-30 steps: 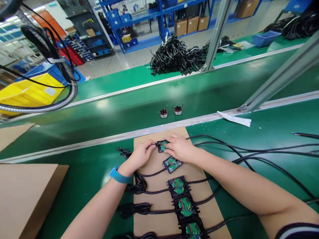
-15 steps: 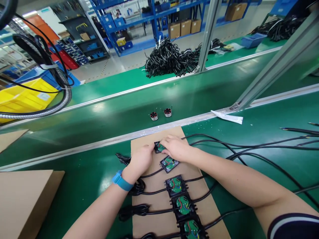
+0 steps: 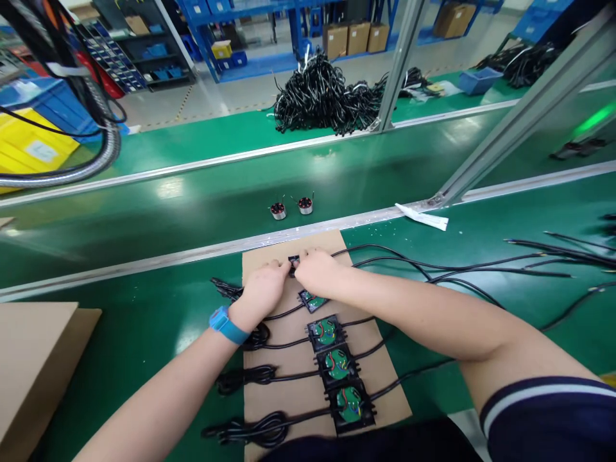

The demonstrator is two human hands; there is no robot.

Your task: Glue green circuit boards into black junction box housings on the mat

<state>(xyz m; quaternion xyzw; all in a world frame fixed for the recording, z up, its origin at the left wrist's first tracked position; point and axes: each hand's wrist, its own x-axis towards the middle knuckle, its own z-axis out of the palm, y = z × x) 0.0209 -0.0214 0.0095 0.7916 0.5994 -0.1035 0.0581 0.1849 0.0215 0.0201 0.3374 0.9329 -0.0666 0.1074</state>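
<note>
At the far end of a cardboard sheet, my left hand and my right hand meet around a small black plastic housing. Closed fingers from both sides press on it and hide most of it. Just below my right hand lies a second housing with a green circuit board, partly covered. Nearer to me, several more open housings stand in a column, among them one with a round green board and coloured wires. Black cables leave the housings on both sides.
Two small motor-like coils stand on the green strip beyond the metal rail. A white paper strip lies at right, near a slanted metal post. A cardboard box is at left. Behind is a heap of black cables.
The view has shifted, bringing the nearest housing fully into sight. My right fingers have curled in closer over the far housing, hiding its board. My left hand stays at its left side.
</note>
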